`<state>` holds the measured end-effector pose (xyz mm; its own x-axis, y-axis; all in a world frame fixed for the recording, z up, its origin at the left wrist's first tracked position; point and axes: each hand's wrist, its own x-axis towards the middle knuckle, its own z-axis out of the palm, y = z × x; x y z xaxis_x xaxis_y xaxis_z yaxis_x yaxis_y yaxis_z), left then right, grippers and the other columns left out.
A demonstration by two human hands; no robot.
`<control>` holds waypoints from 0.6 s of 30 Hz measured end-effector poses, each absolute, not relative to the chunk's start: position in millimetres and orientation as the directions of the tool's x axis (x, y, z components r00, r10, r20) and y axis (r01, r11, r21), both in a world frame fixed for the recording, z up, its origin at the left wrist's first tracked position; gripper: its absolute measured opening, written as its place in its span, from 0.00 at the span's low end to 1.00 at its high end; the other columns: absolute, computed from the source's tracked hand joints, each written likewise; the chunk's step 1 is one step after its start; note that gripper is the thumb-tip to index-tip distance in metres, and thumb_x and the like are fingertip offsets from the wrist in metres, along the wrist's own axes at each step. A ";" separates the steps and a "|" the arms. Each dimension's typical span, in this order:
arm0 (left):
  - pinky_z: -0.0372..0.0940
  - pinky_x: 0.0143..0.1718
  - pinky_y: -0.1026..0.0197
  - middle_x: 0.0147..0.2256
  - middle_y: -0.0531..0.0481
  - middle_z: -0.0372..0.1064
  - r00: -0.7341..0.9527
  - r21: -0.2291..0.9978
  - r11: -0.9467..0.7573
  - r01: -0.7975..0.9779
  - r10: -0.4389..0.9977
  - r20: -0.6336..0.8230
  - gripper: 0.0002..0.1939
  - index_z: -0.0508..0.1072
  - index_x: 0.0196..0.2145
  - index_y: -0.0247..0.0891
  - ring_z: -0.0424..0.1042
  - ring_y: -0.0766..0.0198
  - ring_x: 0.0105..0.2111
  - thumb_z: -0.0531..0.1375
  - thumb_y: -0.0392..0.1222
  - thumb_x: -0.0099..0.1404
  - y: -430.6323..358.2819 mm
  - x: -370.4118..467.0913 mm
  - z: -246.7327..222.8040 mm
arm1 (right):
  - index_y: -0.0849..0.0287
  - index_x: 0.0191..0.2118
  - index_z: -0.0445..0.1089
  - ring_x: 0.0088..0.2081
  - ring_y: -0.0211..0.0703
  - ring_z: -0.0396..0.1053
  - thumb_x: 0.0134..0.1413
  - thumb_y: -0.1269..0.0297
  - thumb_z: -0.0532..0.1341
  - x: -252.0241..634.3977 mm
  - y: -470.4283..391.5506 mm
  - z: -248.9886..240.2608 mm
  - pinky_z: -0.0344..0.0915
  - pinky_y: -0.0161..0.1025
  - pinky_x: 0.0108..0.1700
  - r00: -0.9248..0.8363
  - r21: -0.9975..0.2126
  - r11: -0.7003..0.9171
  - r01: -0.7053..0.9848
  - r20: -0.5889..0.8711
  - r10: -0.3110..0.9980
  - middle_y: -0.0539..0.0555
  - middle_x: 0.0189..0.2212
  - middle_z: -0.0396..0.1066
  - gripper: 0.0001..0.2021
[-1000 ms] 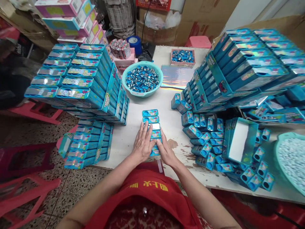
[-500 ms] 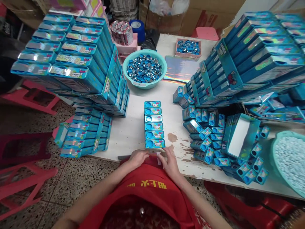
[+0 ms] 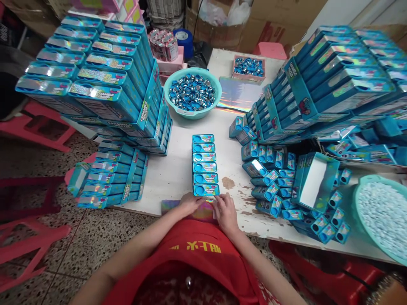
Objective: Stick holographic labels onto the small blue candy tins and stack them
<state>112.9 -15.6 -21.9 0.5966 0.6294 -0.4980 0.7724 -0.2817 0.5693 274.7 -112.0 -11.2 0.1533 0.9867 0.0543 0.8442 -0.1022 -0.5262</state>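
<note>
A row of several blue caramel tins [image 3: 205, 168], each with a round recess on top, stands on the white table in front of me. At its near end, my left hand [image 3: 191, 204] is closed with its fingertips around the edge of a shiny rainbow sheet [image 3: 171, 206]. My right hand [image 3: 225, 210] pinches the same sheet on the other side, thumb and fingers near the front tin. The sheet lies at the table's front edge, partly hidden under my hands. Beyond the row is a turquoise basin [image 3: 193, 113] full of small blue and silver caps.
Tall stacks of blue packs stand left [image 3: 108, 101] and right [image 3: 318, 89]. Loose blue tins [image 3: 270, 192] crowd the right side near an open blue box [image 3: 319, 182]. A basin of white pellets [image 3: 383, 212] sits far right. A pink box of caps [image 3: 249, 67] is at the back.
The shiny sheet has come up over the table's front edge, and more of it shows. Both hands have moved slightly forward with it. The tin row stays in place.
</note>
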 end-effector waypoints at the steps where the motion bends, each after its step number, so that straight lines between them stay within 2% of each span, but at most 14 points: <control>1: 0.62 0.39 0.63 0.39 0.50 0.74 0.601 0.569 -0.296 0.767 0.643 -0.475 0.14 0.75 0.38 0.43 0.71 0.60 0.39 0.51 0.47 0.64 -16.2 112.8 -25.3 | 0.56 0.49 0.68 0.46 0.52 0.62 0.59 0.63 0.52 271.8 -112.2 -10.5 0.62 0.48 0.44 0.101 -0.444 -0.053 0.895 0.085 0.991 0.61 0.43 0.68 0.14; 4: 0.61 0.40 0.62 0.41 0.48 0.74 0.656 0.590 -0.369 0.718 0.641 -0.399 0.13 0.75 0.40 0.43 0.71 0.60 0.39 0.52 0.45 0.64 -18.5 111.4 -33.9 | 0.55 0.52 0.65 0.50 0.56 0.59 0.58 0.64 0.54 266.7 -115.6 -11.6 0.59 0.51 0.47 -0.045 -0.261 0.068 0.963 0.093 0.995 0.60 0.48 0.67 0.16; 7: 0.61 0.40 0.61 0.42 0.45 0.73 0.705 0.568 -0.453 0.687 0.604 -0.371 0.13 0.74 0.42 0.42 0.71 0.59 0.38 0.52 0.42 0.64 -20.2 110.4 -38.0 | 0.56 0.54 0.64 0.51 0.55 0.58 0.59 0.65 0.54 267.3 -120.8 -15.0 0.56 0.51 0.50 -0.103 -0.210 0.119 0.970 0.087 0.991 0.59 0.49 0.67 0.17; 14: 0.61 0.36 0.61 0.42 0.45 0.73 0.704 0.440 -0.550 0.710 0.567 -0.427 0.16 0.73 0.45 0.41 0.70 0.59 0.38 0.49 0.39 0.65 -18.0 112.4 -32.8 | 0.58 0.52 0.65 0.52 0.52 0.57 0.59 0.67 0.54 273.9 -124.2 -14.8 0.57 0.48 0.50 -0.197 -0.302 0.220 0.928 0.106 0.975 0.58 0.51 0.66 0.15; 16: 0.60 0.36 0.61 0.43 0.45 0.73 0.704 0.406 -0.577 0.709 0.550 -0.449 0.16 0.73 0.45 0.40 0.70 0.59 0.39 0.49 0.38 0.65 -17.7 112.1 -30.3 | 0.59 0.48 0.66 0.51 0.51 0.58 0.58 0.67 0.55 274.6 -123.7 -13.1 0.57 0.46 0.48 -0.198 -0.337 0.227 0.914 0.119 0.973 0.59 0.49 0.67 0.13; 18: 0.60 0.36 0.61 0.44 0.45 0.72 0.700 0.400 -0.577 0.712 0.543 -0.463 0.15 0.74 0.43 0.41 0.70 0.59 0.39 0.49 0.38 0.65 -17.8 112.8 -28.3 | 0.59 0.42 0.68 0.46 0.49 0.61 0.58 0.67 0.55 274.8 -123.2 -10.3 0.58 0.44 0.45 -0.193 -0.349 0.225 0.910 0.124 0.973 0.58 0.42 0.70 0.08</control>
